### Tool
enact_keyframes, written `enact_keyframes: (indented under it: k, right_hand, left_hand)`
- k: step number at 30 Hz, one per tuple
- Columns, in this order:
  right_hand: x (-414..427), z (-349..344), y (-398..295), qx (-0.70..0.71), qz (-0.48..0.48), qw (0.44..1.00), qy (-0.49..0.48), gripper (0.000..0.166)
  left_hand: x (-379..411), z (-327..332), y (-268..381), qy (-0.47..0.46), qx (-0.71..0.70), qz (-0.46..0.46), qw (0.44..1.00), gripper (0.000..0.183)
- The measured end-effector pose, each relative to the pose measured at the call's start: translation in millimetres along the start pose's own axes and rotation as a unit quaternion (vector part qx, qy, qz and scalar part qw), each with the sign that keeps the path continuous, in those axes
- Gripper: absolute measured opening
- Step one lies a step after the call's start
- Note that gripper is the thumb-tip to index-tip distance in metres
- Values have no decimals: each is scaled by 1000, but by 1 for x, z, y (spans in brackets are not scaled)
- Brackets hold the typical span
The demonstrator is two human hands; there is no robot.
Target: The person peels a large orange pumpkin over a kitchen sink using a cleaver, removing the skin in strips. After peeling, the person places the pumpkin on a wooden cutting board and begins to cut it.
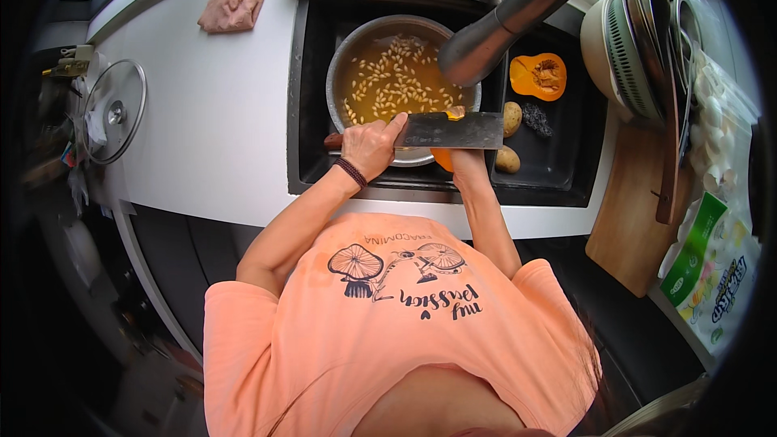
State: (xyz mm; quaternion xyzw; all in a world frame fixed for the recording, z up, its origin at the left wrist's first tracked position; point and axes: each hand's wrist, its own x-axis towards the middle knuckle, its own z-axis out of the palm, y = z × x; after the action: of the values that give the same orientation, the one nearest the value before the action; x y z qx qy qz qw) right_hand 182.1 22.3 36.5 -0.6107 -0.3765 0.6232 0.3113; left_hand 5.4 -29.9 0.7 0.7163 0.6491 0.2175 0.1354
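Note:
My left hand (368, 149) grips a cleaver (449, 131) near the base of its blade; the wooden handle's end shows behind the hand. The dark blade lies level over the near rim of a large metal pot (337, 67). A small bit of orange squash (455, 113) clings to the blade's far edge. Below the blade, my right hand (468, 164), its fingers mostly hidden, holds an orange squash piece (442, 159). Cloudy yellowish water fills the pot, with many pale squash seeds (400, 79) floating in it.
The pot stands in a black double sink (295, 103) under a dark faucet (485, 42). The right basin holds a squash half (538, 76), two potatoes (507, 159) and a steel-wool scrubber (536, 119). A cutting board (625, 218), stacked pans and a folded cloth (232, 9) lie around.

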Motion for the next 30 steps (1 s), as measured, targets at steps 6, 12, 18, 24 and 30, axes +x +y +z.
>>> enact_keyframes:
  k: [6,12,18,24,30]
  right_hand:
    - [7,1,9,-14,-3,999,33,44]
    - [16,8,2,-152,-75,984,50,39]
    - [-15,29,0,-246,-59,967,-27,38]
    - [5,16,-1,27,63,989,-134,34]
    - [18,18,-2,94,122,979,-136,30]
  left_hand:
    - [1,2,2,-33,-16,-32,999,43]
    - [12,1,21,-67,-36,-114,991,32]
    - [26,-7,9,-135,-18,-202,970,23]
    - [24,-27,10,-119,-121,-228,959,25]
    - [15,-36,14,-106,-82,-200,971,29]
